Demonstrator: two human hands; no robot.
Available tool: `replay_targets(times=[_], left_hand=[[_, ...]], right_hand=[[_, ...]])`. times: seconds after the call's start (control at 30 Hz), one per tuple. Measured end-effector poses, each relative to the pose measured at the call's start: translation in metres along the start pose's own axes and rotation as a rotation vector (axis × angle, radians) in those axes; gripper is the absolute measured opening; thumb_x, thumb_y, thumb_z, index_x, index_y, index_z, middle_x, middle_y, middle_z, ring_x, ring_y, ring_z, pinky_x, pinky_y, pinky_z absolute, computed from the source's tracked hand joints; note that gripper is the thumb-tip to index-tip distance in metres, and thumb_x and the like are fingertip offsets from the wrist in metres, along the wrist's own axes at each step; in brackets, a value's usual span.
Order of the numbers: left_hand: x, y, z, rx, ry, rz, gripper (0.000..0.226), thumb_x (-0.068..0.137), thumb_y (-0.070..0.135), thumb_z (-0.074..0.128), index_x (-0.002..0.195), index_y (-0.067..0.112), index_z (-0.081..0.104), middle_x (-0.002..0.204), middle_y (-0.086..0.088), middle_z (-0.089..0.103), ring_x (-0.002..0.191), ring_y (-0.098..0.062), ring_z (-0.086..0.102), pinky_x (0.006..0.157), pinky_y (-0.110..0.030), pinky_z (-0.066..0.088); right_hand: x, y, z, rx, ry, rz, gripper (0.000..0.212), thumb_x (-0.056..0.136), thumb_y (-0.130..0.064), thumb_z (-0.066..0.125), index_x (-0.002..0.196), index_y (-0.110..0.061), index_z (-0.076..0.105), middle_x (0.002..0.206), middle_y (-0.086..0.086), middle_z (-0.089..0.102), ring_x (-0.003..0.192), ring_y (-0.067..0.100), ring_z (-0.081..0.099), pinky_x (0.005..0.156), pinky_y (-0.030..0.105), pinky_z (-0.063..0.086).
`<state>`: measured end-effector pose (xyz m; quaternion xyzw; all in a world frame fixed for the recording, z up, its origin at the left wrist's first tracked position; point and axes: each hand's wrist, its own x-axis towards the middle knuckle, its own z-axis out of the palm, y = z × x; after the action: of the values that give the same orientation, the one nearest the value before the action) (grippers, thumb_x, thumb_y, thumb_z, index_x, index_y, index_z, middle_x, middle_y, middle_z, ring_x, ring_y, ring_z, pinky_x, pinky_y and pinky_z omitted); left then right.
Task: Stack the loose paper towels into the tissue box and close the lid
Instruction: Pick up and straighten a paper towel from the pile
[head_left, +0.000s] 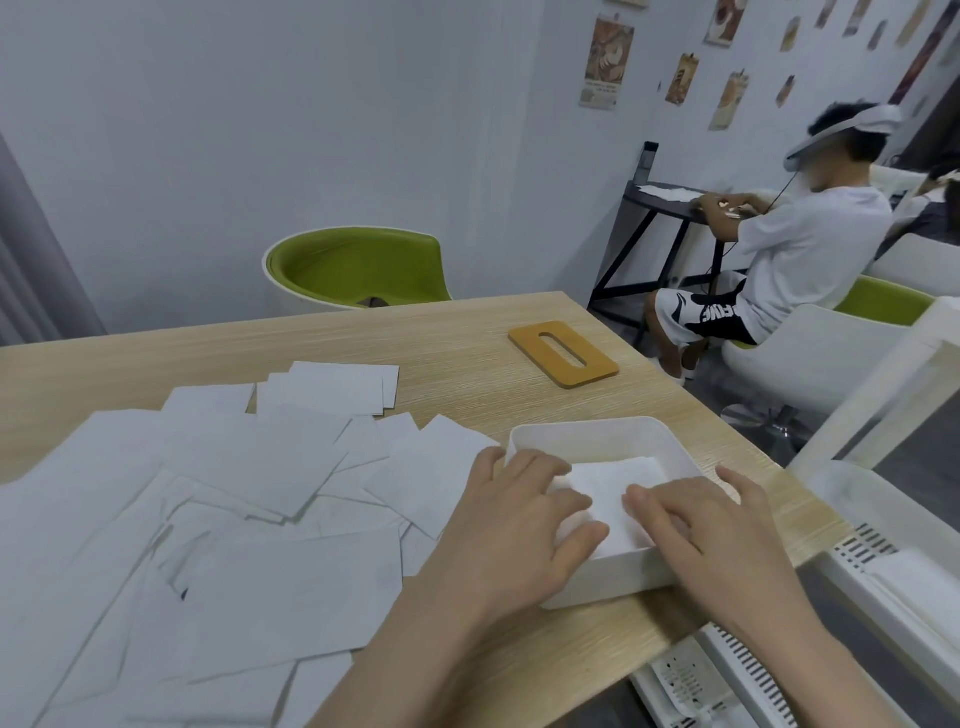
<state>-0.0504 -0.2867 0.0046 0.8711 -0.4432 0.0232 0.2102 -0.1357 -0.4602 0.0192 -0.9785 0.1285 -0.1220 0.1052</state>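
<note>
A white tissue box (602, 431) stands open on the wooden table at the right. White paper towels (618, 480) lie flat inside it. My left hand (519, 525) and my right hand (706, 525) both press down on the towels in the box with straight fingers. Several loose paper towels (249, 499) are spread over the left half of the table. The wooden lid (563, 353) with a slot lies flat on the table beyond the box.
The table's right edge (737, 436) runs close to the box. White slotted crates (779, 654) stand at the lower right. A green chair (358, 267) is behind the table. Another person (789, 244) sits at a far desk.
</note>
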Motion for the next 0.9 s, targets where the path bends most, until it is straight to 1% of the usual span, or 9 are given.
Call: replay_targets(times=[0.07,0.17,0.23,0.3,0.43,0.53,0.63,0.77,0.9], left_hand=[[-0.008,-0.002,-0.002,-0.03,0.056,0.014,0.045,0.1,0.051,0.035,0.137,0.033,0.053,0.15,0.008,0.036,0.138,-0.007,0.024,0.111,-0.032,0.0],[-0.021,-0.008,-0.009,-0.09,0.123,-0.023,0.041,0.1,0.047,0.039,0.137,0.035,0.051,0.151,0.012,0.035,0.135,-0.002,0.025,0.109,-0.025,0.007],[-0.031,-0.015,-0.014,-0.113,0.139,-0.071,0.039,0.1,0.047,0.039,0.136,0.037,0.052,0.146,0.015,0.039,0.13,0.0,0.031,0.104,-0.022,0.016],[-0.043,-0.022,-0.018,-0.11,0.134,-0.12,0.039,0.1,0.047,0.038,0.135,0.039,0.052,0.142,0.018,0.042,0.127,0.002,0.036,0.1,-0.021,0.022],[-0.075,-0.041,-0.027,-0.085,0.149,-0.221,0.038,0.101,0.049,0.035,0.135,0.043,0.05,0.14,0.024,0.041,0.122,0.007,0.038,0.095,-0.015,0.023],[-0.103,-0.056,-0.033,-0.079,0.189,-0.298,0.036,0.1,0.048,0.038,0.132,0.043,0.053,0.136,0.027,0.044,0.119,0.008,0.04,0.093,-0.013,0.026],[-0.132,-0.07,-0.039,-0.096,0.25,-0.391,0.033,0.098,0.045,0.045,0.127,0.04,0.059,0.131,0.026,0.049,0.114,0.006,0.045,0.09,-0.014,0.028],[-0.163,-0.093,-0.043,-0.053,0.296,-0.501,0.029,0.098,0.039,0.049,0.119,0.033,0.067,0.127,0.015,0.058,0.117,-0.006,0.054,0.096,-0.024,0.034],[-0.185,-0.111,-0.041,-0.012,0.344,-0.556,0.038,0.089,0.041,0.046,0.107,0.024,0.075,0.118,0.005,0.065,0.114,-0.018,0.06,0.095,-0.033,0.035]], right_hand=[[-0.002,-0.007,0.0,0.06,0.087,-0.033,0.046,0.091,-0.053,0.03,0.084,-0.033,0.07,0.088,-0.024,0.063,0.099,-0.001,0.053,0.1,0.023,0.017],[-0.004,-0.021,0.001,0.149,0.173,-0.086,0.02,0.092,-0.033,0.054,0.089,-0.027,0.073,0.092,-0.021,0.066,0.1,0.006,0.056,0.092,0.032,0.033],[-0.005,-0.031,0.003,0.228,0.167,-0.08,0.017,0.092,-0.03,0.057,0.092,-0.026,0.074,0.093,-0.021,0.067,0.1,0.006,0.057,0.089,0.037,0.042],[-0.007,-0.043,0.006,0.266,0.152,-0.067,0.016,0.091,-0.029,0.058,0.095,-0.027,0.073,0.094,-0.022,0.066,0.101,0.004,0.056,0.088,0.035,0.044],[-0.01,-0.065,0.013,0.266,0.13,-0.117,0.013,0.091,-0.024,0.061,0.094,-0.026,0.073,0.094,-0.02,0.067,0.1,0.008,0.057,0.086,0.034,0.042],[-0.012,-0.081,0.018,0.243,0.183,-0.186,0.016,0.091,-0.026,0.058,0.093,-0.025,0.074,0.095,-0.018,0.068,0.105,0.011,0.058,0.086,0.03,0.032],[-0.015,-0.099,0.024,0.197,0.244,-0.255,0.023,0.087,-0.03,0.052,0.093,-0.025,0.074,0.103,-0.015,0.067,0.119,0.014,0.053,0.097,0.031,0.022],[-0.017,-0.123,0.038,0.216,0.235,-0.343,0.03,0.088,-0.038,0.044,0.096,-0.029,0.072,0.108,-0.015,0.064,0.125,0.009,0.044,0.107,0.027,0.009],[-0.014,-0.144,0.064,0.26,0.168,-0.348,0.017,0.086,-0.029,0.058,0.095,-0.028,0.073,0.105,-0.015,0.066,0.123,0.01,0.049,0.103,0.03,0.013]])
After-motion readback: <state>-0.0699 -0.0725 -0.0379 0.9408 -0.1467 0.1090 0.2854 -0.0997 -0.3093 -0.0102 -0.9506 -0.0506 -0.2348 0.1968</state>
